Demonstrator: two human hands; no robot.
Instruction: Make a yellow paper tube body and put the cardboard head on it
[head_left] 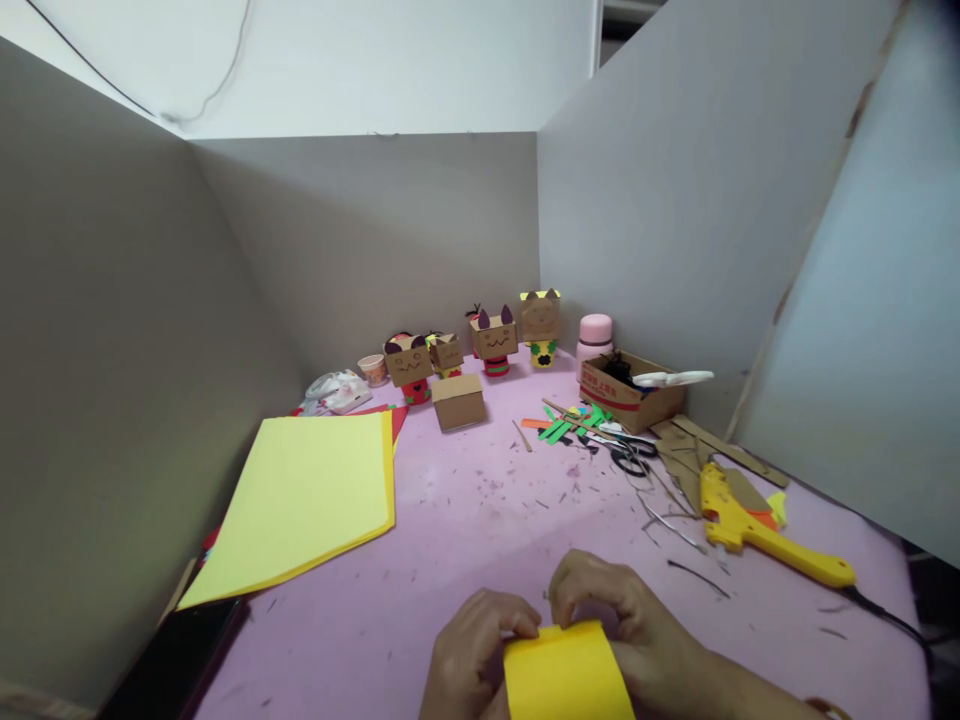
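Observation:
A curved piece of yellow paper [568, 675], bent like a tube, is at the bottom middle of the view. My left hand [476, 650] grips its left side, with fingertips at the top edge. On the other side my right hand [626, 620] pinches the same top edge, fingers curled. The lower part of the paper is cut off by the frame. Ahead of my hands stands a plain small cardboard box [459, 402]. Off to the right lies a yellow hot glue gun [772, 540] with a black cord.
Several cardboard-headed figures [409, 362] stand at the back beside a pink bottle [595, 336]. A cardboard box [630, 395] holds white-handled scissors [673, 379]. Black scissors [630, 460] lie near green paper strips [559, 430]. Yellow sheets [307, 500] and a dark phone-like slab [176, 660] are left. Grey panels enclose the table.

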